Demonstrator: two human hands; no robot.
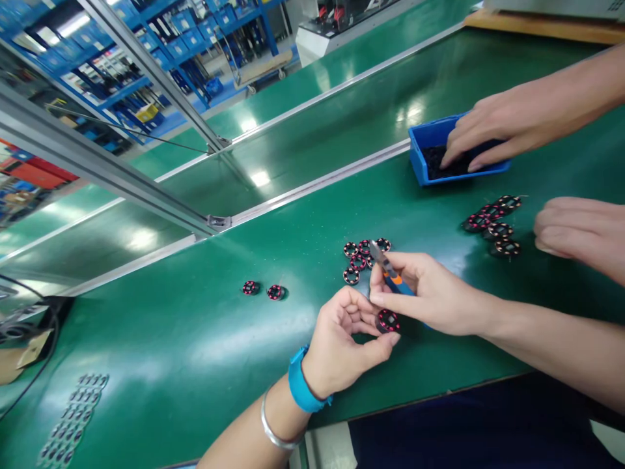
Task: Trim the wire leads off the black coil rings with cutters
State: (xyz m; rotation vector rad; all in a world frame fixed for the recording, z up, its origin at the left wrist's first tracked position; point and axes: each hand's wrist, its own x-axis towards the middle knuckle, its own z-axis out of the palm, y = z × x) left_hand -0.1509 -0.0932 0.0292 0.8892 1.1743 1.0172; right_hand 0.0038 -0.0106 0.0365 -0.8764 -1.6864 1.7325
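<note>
Between the thumb and fingers of my left hand [349, 339] is a small round black part with a ring of pink dots [388, 320]. A blue band and a metal bangle circle that wrist. My right hand [430, 290] grips cutting pliers [390, 268] with blue and orange handles, their jaws pointing up and left, apart from the held part. Just beyond the pliers lies a cluster of similar round parts [358, 262], some with pink dots and some with pale ones. Two more round parts [275, 292] stand to the left on the green bench.
At the right, a co-worker's hand [502, 127] reaches into a blue bin [420, 166] of small black pieces. That person's other hand [581, 234] rests beside another group of round parts [498, 229]. Panels of small parts [73, 417] lie at lower left. A metal frame post [122, 176] rises at left.
</note>
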